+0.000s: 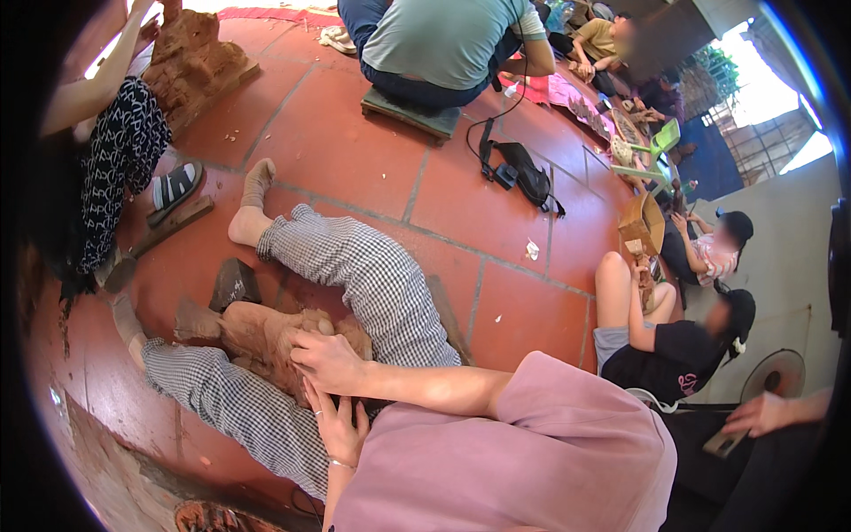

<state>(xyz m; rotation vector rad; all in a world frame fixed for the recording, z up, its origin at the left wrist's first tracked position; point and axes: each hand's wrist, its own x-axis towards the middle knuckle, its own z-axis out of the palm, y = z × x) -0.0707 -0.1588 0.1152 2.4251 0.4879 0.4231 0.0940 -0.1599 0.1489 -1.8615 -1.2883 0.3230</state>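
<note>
Together, both hands point(328, 362) touch a brown carving point(255, 333).

A bare, reddish-brown wood carving point(257, 335), its surface worked into rounded, knobby relief, lies lengthwise between a seated person's checkered trouser legs point(381, 284), a rougher, blockier end pointing away from the body and the nearer part partly hidden from view.
</note>
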